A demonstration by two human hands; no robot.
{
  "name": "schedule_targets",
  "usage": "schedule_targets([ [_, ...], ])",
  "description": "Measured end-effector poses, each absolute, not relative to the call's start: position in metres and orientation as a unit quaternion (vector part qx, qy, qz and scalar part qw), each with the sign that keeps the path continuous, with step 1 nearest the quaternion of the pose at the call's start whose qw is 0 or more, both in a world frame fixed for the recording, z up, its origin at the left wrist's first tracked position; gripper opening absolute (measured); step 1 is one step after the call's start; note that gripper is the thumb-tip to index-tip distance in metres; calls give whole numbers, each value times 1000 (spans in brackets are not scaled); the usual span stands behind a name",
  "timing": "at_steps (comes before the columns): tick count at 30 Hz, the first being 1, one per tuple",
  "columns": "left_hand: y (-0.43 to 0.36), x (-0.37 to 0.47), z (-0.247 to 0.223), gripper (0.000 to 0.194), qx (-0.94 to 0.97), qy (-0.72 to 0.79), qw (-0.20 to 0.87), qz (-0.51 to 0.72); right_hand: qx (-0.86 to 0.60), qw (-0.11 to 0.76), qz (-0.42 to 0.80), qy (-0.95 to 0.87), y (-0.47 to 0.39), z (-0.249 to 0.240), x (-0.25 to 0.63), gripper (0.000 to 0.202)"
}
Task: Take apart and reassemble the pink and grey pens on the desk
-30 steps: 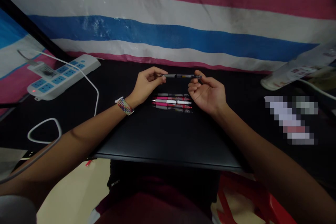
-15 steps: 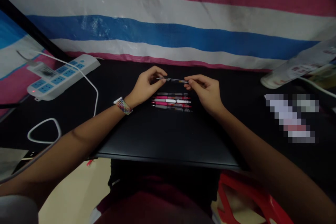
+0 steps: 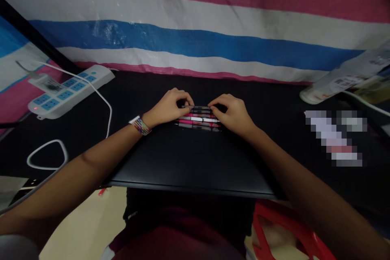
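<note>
A dark, partly clear pen (image 3: 201,107) lies between my two hands at the far side of a row of pens. My left hand (image 3: 171,105) pinches its left end between thumb and fingers. At its other end, the thumb and fingers of my right hand (image 3: 233,112) close on the tip. Nearer me in the row are a white pen (image 3: 196,120), pink-and-dark pens partly covered by my fingers, and a grey clear pen (image 3: 199,126). All lie side by side, pointing left to right, on the black table (image 3: 189,154).
A white power strip (image 3: 71,93) with a plugged-in adapter and white cable (image 3: 102,93) stands at the left. On the right are a leaning clear bottle (image 3: 332,85) and a blurred-out item (image 3: 332,138). A striped sheet (image 3: 195,40) hangs behind; a red stool (image 3: 286,223) is below.
Both hands have come down toward me with the dark pen, from above the row to its far edge. They are slightly closer together.
</note>
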State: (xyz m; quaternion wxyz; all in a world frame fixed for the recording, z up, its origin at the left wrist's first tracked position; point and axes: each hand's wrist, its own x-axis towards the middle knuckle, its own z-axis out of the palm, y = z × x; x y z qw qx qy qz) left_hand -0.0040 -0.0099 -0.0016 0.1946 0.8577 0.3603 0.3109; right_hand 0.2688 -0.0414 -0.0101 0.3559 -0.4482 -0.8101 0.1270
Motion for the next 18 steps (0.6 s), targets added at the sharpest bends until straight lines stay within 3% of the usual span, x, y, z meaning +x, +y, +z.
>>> schedule_targets([
  [18, -12, -3, 1, 14, 867, 353, 190, 296, -452, 381, 117, -798, -45, -11, 266, 17],
])
